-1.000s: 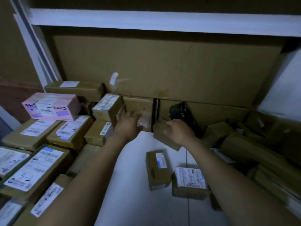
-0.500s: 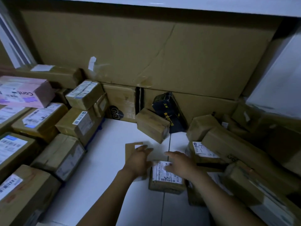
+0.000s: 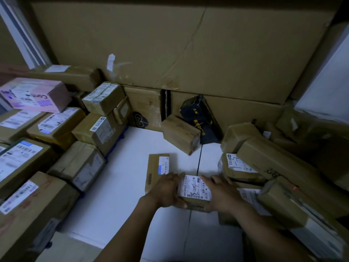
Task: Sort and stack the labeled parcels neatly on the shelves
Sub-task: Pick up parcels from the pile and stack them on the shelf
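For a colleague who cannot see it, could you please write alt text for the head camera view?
Both hands, left hand and right hand, grip a small labeled parcel from either side on the white shelf. Brown parcels are stacked at the left, more lie jumbled at the right, and a black parcel leans at the back.

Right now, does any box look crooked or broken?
Yes. The black parcel leans tilted against the back boxes, a small brown parcel sits askew before it, and the big back carton has a long crease.
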